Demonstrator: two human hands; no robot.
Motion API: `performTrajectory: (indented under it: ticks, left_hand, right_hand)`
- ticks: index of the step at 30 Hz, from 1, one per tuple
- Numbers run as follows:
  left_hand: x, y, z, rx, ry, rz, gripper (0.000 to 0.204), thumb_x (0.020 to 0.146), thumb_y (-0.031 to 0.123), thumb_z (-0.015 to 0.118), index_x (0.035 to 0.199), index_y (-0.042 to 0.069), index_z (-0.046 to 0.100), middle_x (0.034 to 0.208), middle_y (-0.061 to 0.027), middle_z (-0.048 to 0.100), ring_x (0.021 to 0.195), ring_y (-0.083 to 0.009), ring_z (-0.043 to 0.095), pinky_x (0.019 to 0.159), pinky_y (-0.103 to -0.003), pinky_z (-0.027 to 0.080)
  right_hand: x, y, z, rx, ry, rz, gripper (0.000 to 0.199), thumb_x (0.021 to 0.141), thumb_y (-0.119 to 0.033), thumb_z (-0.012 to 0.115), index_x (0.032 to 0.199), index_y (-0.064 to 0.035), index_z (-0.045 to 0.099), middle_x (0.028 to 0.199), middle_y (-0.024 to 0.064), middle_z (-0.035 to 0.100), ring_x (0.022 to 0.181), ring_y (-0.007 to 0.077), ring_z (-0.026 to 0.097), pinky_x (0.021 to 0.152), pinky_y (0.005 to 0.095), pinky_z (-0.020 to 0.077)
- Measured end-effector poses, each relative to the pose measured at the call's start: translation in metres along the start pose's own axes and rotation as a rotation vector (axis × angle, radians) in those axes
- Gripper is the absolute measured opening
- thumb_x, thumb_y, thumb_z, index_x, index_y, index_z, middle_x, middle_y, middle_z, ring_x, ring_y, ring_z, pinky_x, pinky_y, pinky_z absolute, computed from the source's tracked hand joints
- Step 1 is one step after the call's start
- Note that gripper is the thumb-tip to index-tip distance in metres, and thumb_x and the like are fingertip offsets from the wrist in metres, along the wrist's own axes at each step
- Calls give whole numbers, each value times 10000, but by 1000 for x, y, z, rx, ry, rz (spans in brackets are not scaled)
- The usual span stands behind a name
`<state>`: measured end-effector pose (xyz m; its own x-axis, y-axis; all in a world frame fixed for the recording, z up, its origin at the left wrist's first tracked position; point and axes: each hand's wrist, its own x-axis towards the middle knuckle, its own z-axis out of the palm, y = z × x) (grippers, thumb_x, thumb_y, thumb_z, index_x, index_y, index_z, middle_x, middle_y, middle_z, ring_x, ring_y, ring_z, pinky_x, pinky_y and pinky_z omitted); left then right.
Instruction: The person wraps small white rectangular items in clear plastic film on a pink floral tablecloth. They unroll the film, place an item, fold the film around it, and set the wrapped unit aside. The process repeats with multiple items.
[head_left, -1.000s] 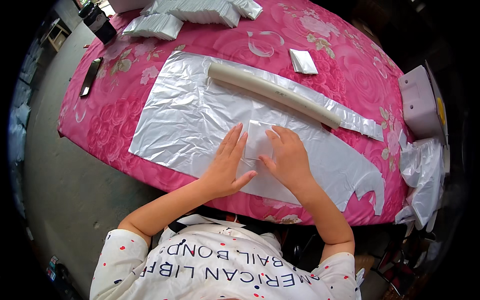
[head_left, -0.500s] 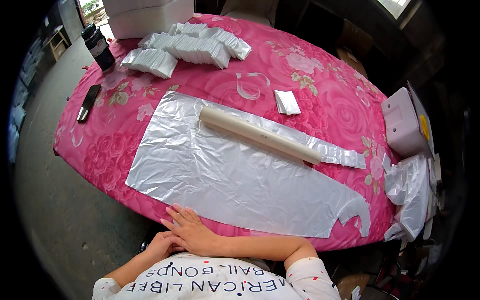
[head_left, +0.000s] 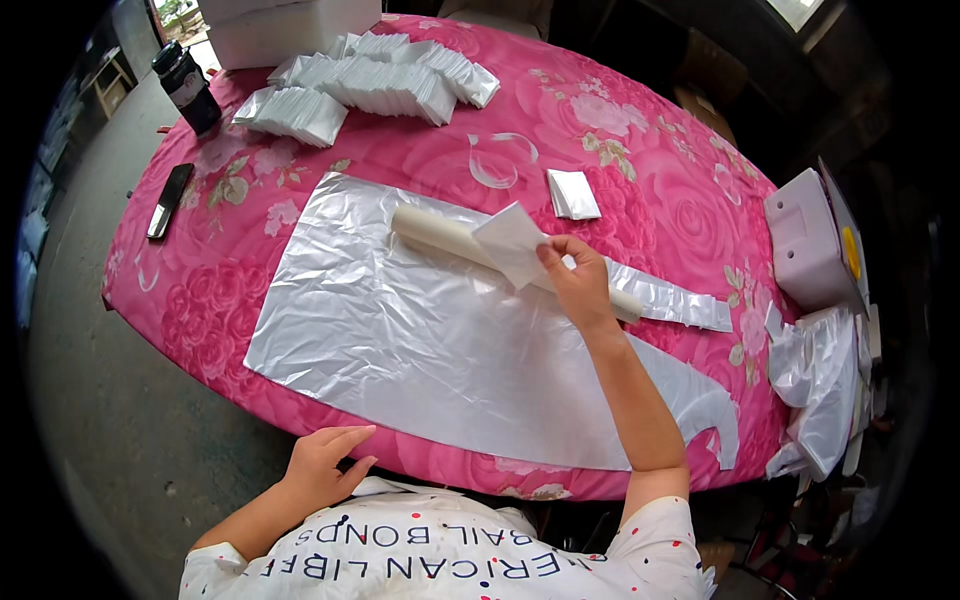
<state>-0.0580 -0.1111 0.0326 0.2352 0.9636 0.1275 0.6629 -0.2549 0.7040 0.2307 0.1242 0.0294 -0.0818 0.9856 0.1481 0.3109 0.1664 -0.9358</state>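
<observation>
In my right hand [head_left: 580, 280] is a flat, folded white plastic packet [head_left: 513, 246], pinched at its right corner above the table. Beneath it a pale tube [head_left: 440, 236] lies slantwise on a spread silvery-white plastic bag [head_left: 400, 320], whose handle cut-outs point right. My left hand [head_left: 328, 466] hovers at the near table edge with nothing in it, thumb and fingers apart. Beyond the tube rests a small stack of folded white packets [head_left: 573, 195]. Rows of more such packets [head_left: 370, 85] stand at the far left.
A pink floral cloth [head_left: 420, 165] covers the table. At far left are a dark bottle [head_left: 187, 90], a black phone [head_left: 170, 202] and a white foam box [head_left: 290, 30]. A pale box [head_left: 815, 240] and loose plastic bags [head_left: 815, 380] sit at the right edge.
My right hand has gone from beside my left hand at the near edge out over the tube, and now holds a folded packet. My left hand has opened.
</observation>
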Motion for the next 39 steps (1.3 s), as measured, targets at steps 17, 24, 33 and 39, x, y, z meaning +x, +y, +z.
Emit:
performTrajectory:
  ticks: [17,24,33,39]
  left_hand:
    - [15,-1,9,46,-63,114,356,699,99,700,1036,34,605,905,-119,651,743,-264,625,615,-337,510]
    - [63,16,39,-51,-240,327,418,730,126,685,1120,35,567,1037,-150,608,894,-292,605,736,-354,500]
    - [118,61,121,73,-304,465,756,777,385,625,1373,46,306,1441,-267,162,1326,-441,171,1065,-466,231]
    - [131,73,135,165,-303,543,728,794,492,558,1346,57,368,1437,-263,182,1329,-426,185,1056,-483,237]
  right_hand:
    - [8,18,-46,-590,-144,-190,470,761,-314,676,1117,-20,590,1076,162,590,985,302,553,860,389,438]
    - [-130,-5,-72,-880,-141,66,444,776,-312,666,1087,-2,594,892,98,588,899,266,538,763,378,452]
    - [-206,19,-60,-690,-110,-167,460,839,-295,564,1216,-34,525,1275,167,447,1171,338,414,981,413,331]
    - [-194,64,-151,-998,-74,-116,528,859,-334,521,1318,-91,428,1390,133,365,1283,319,327,1054,432,245]
